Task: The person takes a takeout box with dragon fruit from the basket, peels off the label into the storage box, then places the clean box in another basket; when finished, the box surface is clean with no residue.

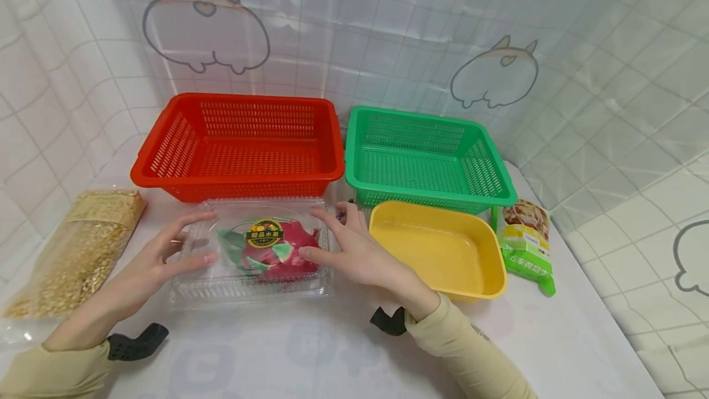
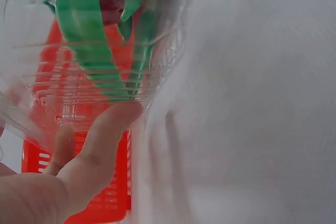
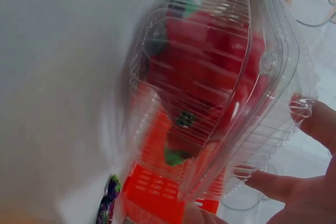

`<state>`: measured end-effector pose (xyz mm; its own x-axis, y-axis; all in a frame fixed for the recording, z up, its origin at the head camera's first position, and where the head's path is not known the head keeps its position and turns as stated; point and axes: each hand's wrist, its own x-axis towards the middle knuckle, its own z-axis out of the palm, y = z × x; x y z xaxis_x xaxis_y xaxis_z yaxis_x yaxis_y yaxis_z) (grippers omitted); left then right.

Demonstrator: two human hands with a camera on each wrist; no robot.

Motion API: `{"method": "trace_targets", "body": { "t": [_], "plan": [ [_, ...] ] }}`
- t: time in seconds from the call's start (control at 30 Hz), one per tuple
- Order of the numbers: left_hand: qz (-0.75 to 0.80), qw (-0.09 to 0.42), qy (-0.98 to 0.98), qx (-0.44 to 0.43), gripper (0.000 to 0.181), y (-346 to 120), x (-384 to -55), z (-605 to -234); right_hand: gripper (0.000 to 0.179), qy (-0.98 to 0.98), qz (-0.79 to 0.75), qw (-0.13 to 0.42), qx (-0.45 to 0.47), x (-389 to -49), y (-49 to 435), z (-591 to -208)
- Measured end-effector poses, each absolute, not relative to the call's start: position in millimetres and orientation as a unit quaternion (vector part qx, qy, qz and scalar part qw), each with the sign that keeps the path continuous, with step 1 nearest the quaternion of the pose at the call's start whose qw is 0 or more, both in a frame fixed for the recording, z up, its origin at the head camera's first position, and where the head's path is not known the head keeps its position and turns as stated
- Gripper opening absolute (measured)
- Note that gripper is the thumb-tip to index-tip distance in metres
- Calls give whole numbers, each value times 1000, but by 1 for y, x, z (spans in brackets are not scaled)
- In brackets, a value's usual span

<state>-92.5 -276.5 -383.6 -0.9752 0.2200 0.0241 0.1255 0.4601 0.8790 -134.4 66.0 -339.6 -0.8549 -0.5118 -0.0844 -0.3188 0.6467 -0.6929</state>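
Note:
A clear plastic clamshell box (image 1: 199, 291) lies in front of the red basket, its lid down. Inside it is a red dragon fruit (image 1: 296, 233) with green scales, seen through a round black and gold label (image 1: 264, 234) on the lid. My left hand (image 1: 149, 266) touches the box's left end, thumb and index finger spread over the lid. In the left wrist view one finger (image 2: 105, 135) rests at the box's edge. With thumb and index finger extended, my right hand (image 1: 360, 248) presses the lid's right side. Its other fingers are partly hidden.
Behind stand a red basket (image 1: 238, 188) and a green basket (image 1: 432, 199). A yellow tub (image 1: 437, 251) is right of my right hand, with a green and brown packet (image 1: 526, 242) beyond. A bag of grain (image 1: 83, 257) lies left. A shiny purple-wrapped item (image 3: 108, 200) lies near the box.

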Motion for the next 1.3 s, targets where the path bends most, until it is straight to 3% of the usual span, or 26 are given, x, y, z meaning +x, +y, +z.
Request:
{"method": "trace_targets", "body": {
  "t": [0.43, 0.73, 1.3],
  "plan": [
    [516, 56, 848, 102, 67, -277, -95, -385, 57, 873, -409, 45, -260, -126, 52, -335],
    [557, 54, 822, 104, 68, -275, -95, -387, 51, 862, -402, 80, -297, -128, 20, -326],
    [560, 43, 820, 107, 70, -274, -92, -387, 40, 876, -372, 75, -299, -137, 6, -334]
  ]
}}
